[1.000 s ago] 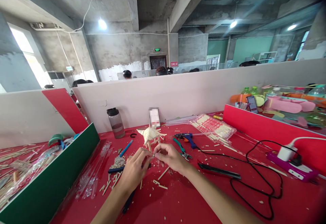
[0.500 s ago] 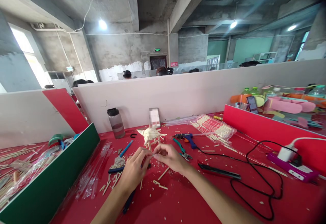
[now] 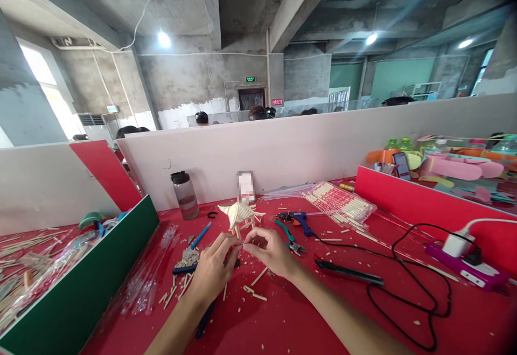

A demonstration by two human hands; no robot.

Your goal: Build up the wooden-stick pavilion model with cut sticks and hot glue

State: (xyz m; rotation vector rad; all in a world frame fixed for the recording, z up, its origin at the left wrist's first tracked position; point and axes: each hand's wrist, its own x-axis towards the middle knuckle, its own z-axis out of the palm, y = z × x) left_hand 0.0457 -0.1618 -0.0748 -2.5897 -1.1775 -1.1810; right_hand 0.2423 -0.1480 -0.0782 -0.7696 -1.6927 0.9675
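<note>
My left hand [image 3: 218, 260] and my right hand [image 3: 269, 250] meet fingertip to fingertip over the red table [image 3: 299, 317]. Both are closed in a pinch on something too small to make out between them. Just behind the fingers stands a small pavilion model [image 3: 241, 216] of pale wooden sticks, with a pointed roof on thin posts. Beneath and beside my left hand lie cut stick pieces [image 3: 172, 294] and a heap of pale chips [image 3: 188, 257]. A blue-handled tool is partly hidden under my left wrist. Short sticks [image 3: 255, 293] lie below my right hand.
Right of my hands lie green-handled pliers [image 3: 286, 232], a blue glue gun [image 3: 299, 221] with a black cord, a black cutter [image 3: 349, 271] and bagged sticks [image 3: 339, 201]. A power strip [image 3: 468, 266] sits far right. A bottle [image 3: 184, 194] stands back left. Green [image 3: 92, 274] and red dividers flank the table.
Hardly anything differs. Both hands stay pinched together in the same place, with only a slight shift of the fingers and of the whole view.
</note>
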